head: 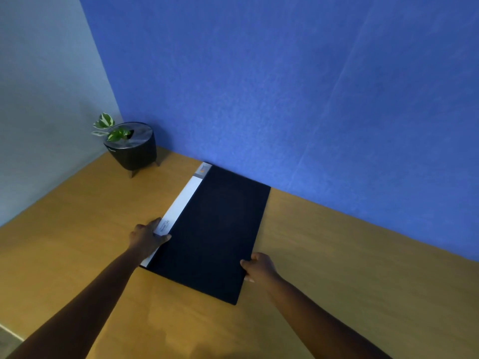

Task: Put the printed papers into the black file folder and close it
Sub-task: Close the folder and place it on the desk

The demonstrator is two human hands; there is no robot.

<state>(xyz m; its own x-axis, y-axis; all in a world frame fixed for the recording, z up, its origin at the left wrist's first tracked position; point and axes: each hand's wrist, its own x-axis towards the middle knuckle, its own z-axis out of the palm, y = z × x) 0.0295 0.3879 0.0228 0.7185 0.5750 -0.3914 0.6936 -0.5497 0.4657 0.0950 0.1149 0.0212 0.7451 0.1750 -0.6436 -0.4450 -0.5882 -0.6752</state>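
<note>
The black file folder [210,231] lies flat and closed on the wooden table [363,268], its far end close to the blue wall [285,86], and no printed papers show, so this looks like either the very start or the very end of the task; if the start, the next move calls for lifting the cover at its free right edge. The left hand [147,238] rests curled fingers on the pale glossy spine strip [181,203], while the right hand [259,266] pinches the matte, thin, rectangular cover's near right edge
</note>
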